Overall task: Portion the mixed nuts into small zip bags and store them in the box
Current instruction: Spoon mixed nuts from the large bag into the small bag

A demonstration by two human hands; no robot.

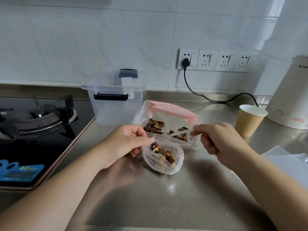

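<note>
A small clear zip bag (pixel 164 161) with mixed nuts inside hangs just above the steel counter (pixel 166 197). My left hand (pixel 126 142) pinches the left end of its top strip. The right end of that strip is pinched by my right hand (pixel 215 139), so the strip is stretched between both hands. Behind the small bag lies a large clear bag with a pink zip edge (pixel 168 117), open, holding loose mixed nuts (pixel 155 126). The clear plastic storage box (pixel 115 100) with black latches stands at the back, its lid tilted against the wall.
A gas hob (pixel 35 117) fills the left side. A paper cup (pixel 250 120) and a white kettle (pixel 290 97) stand at the right, with a black cable (pixel 200 95) running to wall sockets. Spare clear bags (pixel 286 160) lie at the right edge.
</note>
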